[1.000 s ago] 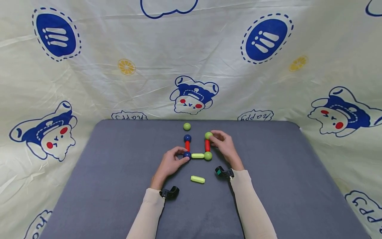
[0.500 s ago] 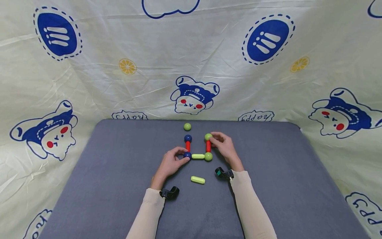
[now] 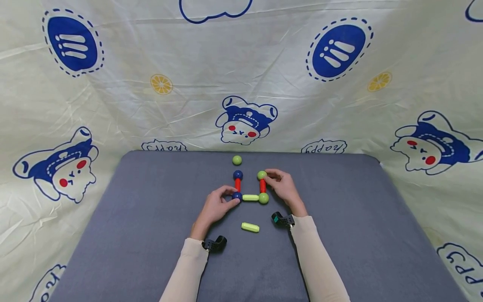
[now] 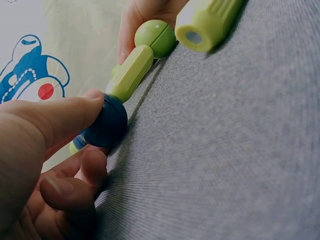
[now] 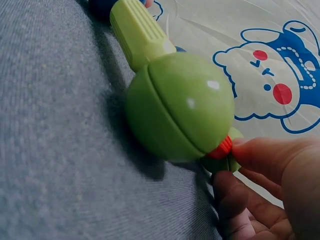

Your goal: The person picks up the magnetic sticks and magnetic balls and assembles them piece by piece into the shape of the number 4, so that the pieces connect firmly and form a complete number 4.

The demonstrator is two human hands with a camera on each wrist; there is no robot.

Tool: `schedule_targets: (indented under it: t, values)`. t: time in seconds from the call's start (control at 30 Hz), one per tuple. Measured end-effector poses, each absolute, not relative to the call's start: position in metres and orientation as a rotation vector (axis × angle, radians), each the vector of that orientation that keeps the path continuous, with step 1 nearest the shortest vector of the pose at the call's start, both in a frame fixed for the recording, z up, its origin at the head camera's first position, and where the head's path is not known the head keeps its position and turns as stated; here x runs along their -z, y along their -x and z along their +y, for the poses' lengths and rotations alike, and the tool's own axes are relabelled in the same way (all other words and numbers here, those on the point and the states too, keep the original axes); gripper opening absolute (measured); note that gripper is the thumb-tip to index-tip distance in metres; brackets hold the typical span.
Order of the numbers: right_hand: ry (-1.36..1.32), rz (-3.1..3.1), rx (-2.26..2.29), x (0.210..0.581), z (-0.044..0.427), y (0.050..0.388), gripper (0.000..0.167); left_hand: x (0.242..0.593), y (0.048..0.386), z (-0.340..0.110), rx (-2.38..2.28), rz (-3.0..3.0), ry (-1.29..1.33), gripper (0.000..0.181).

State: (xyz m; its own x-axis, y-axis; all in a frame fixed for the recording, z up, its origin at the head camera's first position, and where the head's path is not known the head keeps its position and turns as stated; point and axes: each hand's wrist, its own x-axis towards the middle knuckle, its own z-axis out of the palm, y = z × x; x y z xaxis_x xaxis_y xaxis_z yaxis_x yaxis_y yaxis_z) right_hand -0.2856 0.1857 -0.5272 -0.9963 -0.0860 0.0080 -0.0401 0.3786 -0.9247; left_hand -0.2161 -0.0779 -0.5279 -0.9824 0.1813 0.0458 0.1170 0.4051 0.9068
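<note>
Since the earlier head frame, the far green ball [image 3: 262, 175] and the right hand [image 3: 284, 186] have shifted slightly down and left. Mid-frame in the head view, red rods, balls and a joining rod [image 3: 250, 197] form a U open toward the top. The right finger and thumb pinch the far green ball where it meets the right red rod [image 3: 262, 186]; the left hand [image 3: 216, 205] grips the near blue ball [image 3: 237, 196]. Below the U lies the loose rod [image 3: 250, 227], running nearly left to right with its right end dipping; it is to the lower right of the left fingertips, which are nearer to it than the right ones.

From the left wrist, the loose rod is cut off at the upper right, and pieces beyond the near blue ball are hard to make out.

From the right wrist, the near green ball [image 5: 180, 107] and thumb hide most of the far one and its red rod.
</note>
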Motion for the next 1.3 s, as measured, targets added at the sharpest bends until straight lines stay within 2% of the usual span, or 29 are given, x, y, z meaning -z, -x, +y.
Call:
schedule_targets:
  t: [1.3]
  values:
    - [0.125, 2.577, 1.758, 0.5282, 0.1856, 0.2840, 0.033, 0.5272, 0.2166, -0.0788, -1.668, 2.579, -0.293, 0.028]
